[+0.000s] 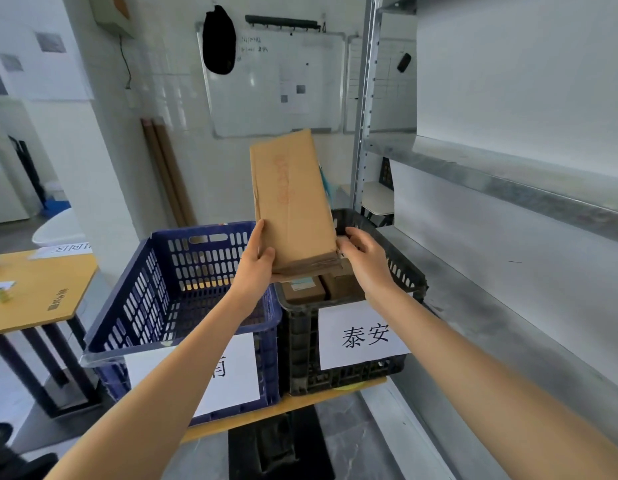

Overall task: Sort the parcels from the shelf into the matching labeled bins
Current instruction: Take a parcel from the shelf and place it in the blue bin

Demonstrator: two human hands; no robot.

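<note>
Both hands, the left hand (pixel 259 258) and right hand (pixel 364 252), grip the lower end of a cardboard parcel (pixel 292 199), tilting it upright above the blue bin (pixel 127 306) and black bin (pixel 300 327), probably to read its label.

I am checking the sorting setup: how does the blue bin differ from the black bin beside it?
The blue bin shows no parcels inside; the black bin holds brown boxes. The blue bin's label is partly hidden by the left forearm; the black bin's reads fully. Both are slotted crates.
</note>
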